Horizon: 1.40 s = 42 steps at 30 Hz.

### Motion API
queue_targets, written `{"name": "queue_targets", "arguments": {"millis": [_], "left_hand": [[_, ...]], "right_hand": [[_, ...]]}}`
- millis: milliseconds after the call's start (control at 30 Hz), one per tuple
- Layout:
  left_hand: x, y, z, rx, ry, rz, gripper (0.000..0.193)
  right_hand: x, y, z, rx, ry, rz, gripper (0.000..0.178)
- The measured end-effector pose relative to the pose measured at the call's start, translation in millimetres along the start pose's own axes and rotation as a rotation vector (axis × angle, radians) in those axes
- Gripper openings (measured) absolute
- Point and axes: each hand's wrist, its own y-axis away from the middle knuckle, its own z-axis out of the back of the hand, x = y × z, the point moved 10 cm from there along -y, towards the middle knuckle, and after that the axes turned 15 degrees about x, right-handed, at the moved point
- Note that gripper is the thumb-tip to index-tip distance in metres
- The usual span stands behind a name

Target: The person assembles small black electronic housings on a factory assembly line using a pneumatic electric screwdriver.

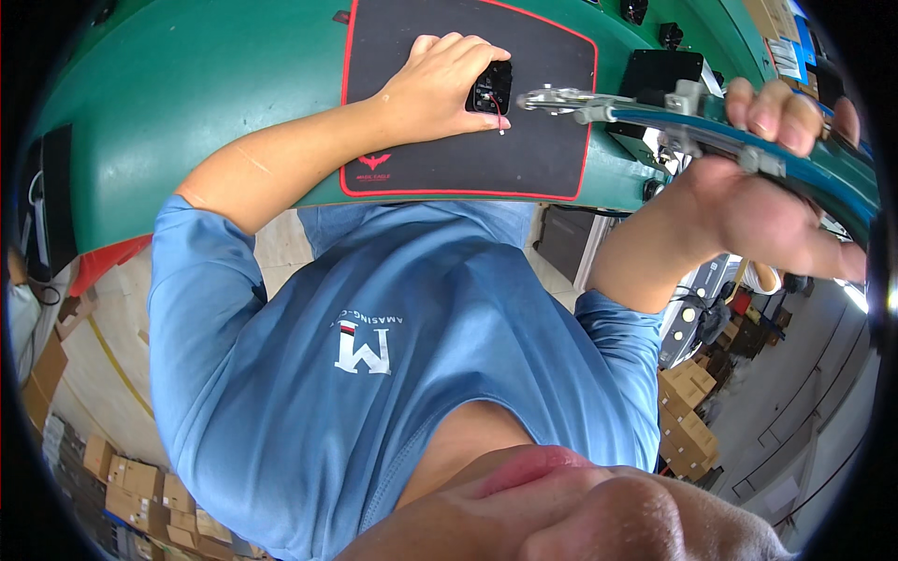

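My left hand [432, 89] rests on the dark mat with its fingers and thumb round a small black square device [485, 86]. A short red wire [499, 114] runs from the device toward its near edge. Over at the right, my right hand [772, 192] is closed round a long tool with a blue body and grey fittings [655, 116]. The tool's thin silvery tip [547, 98] points left toward the device, with a gap between them in the picture. I cannot make out the tool's exact kind. Part of the device is covered by my left fingers.
Under the device lies a black mat with a red border [421, 168] on a green table [281, 75]. Black box-shaped equipment [662, 70] stands right of the mat. A dark object [51, 201] sits at the table's left end. Cardboard boxes [140, 481] are stacked on the floor.
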Motion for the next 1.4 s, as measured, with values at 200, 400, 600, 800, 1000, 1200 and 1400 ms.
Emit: {"name": "queue_targets", "arguments": {"millis": [200, 400, 600, 800, 1000, 1200, 1400], "left_hand": [[-1, -1, 0, -0.001, 0.010, -0.007, 0.077], [-2, -2, 2, -0.021, 0.000, -0.013, 0.075], [-1, -2, 0, 0.000, 0.001, 0.016, 0.074], [-1, 0, 1, -0.029, -0.005, -0.007, 0.076], [3, -2, 0, -0.004, 0.028, 0.006, 0.075], [2, -3, 0, 0.000, 0.027, 0.004, 0.074], [-2, -1, 1, 0.009, 0.008, 0.008, 0.074]], "right_hand": [[-26, 10, -9, 0.015, -0.151, -0.050, 0.121], [-55, 35, -21, -0.034, -0.056, -0.020, 0.118], [-62, 40, -18, -0.041, -0.026, 0.014, 0.119], [-67, 42, -17, -0.001, -0.039, 0.024, 0.120], [-72, 44, -19, 0.022, -0.101, 0.037, 0.118], [-73, 32, -21, 0.103, -0.111, 0.047, 0.117], [-20, -2, -28, 0.273, -0.149, 0.006, 0.120]]}}
